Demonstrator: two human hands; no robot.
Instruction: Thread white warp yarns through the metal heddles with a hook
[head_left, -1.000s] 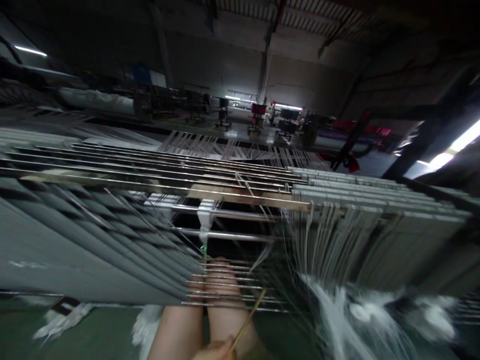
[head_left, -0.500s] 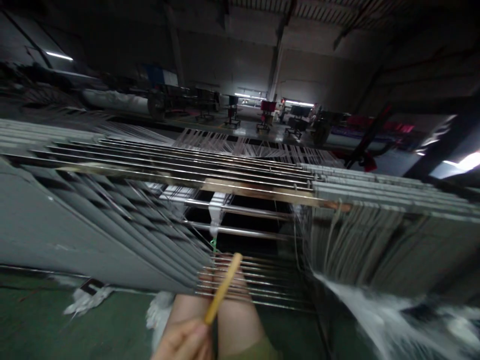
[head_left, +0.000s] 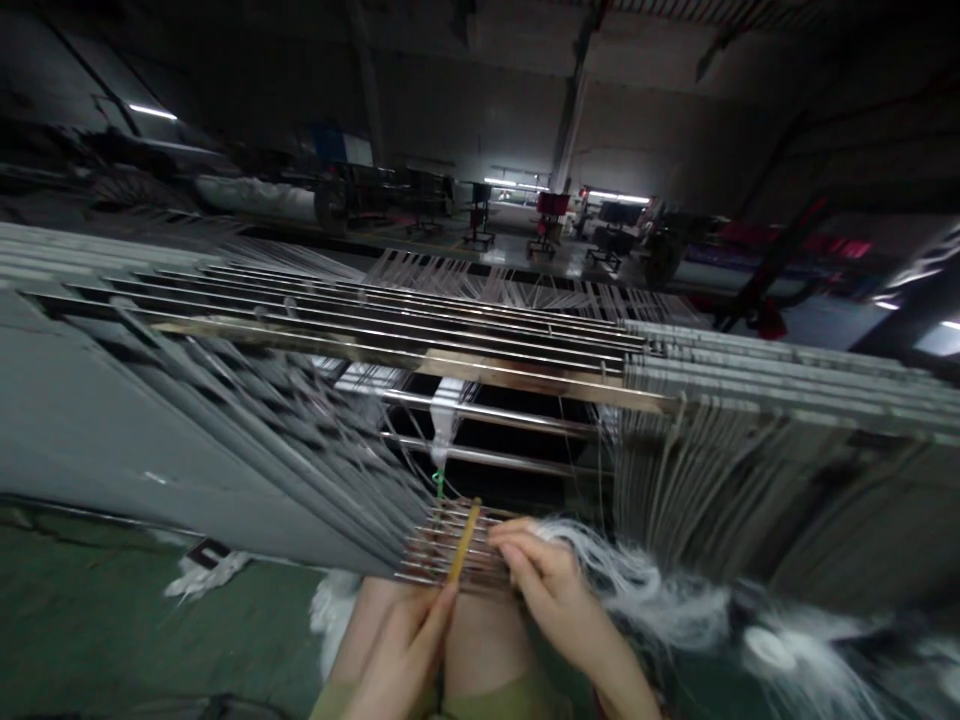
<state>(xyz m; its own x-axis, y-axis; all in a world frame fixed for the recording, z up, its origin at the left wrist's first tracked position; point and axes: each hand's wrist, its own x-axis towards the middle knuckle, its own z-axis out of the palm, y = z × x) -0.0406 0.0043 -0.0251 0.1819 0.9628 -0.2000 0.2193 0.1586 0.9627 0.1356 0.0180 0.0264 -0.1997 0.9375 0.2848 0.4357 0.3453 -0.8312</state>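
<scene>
Head view, looking down over the person's bare legs (head_left: 409, 640) and olive shorts (head_left: 487, 700). Just above the knees, the left hand (head_left: 405, 655) pinches the lower end of a thin wooden stick (head_left: 463, 541) between thumb and fingers, and the stick stands nearly upright across a short rack of steel rods (head_left: 450, 552). The right hand (head_left: 559, 600) lies just beside it, apart from the left, with its fingertips (head_left: 510, 537) at the rack's right end. A tuft of white yarn (head_left: 637, 585) trails away from that hand, but whether the hand is clamped on the yarn cannot be told.

Behind the rack, a green thread (head_left: 438, 484) rises to a white wrapped clamp (head_left: 444, 420) on two steel crossbars (head_left: 495, 428). Banks of grey slats (head_left: 150, 440) (head_left: 712, 490) hang to the left and right, and a wooden bar (head_left: 480, 370) runs across beneath longer steel rods (head_left: 375, 310). Below on the left, a white scrap (head_left: 206, 578) lies on the green floor (head_left: 112, 580).

Farther off, pale warp threads (head_left: 517, 292) fan out towards a red-topped cart (head_left: 547, 210) and a white fabric roll (head_left: 255, 198) in the dim factory hall.
</scene>
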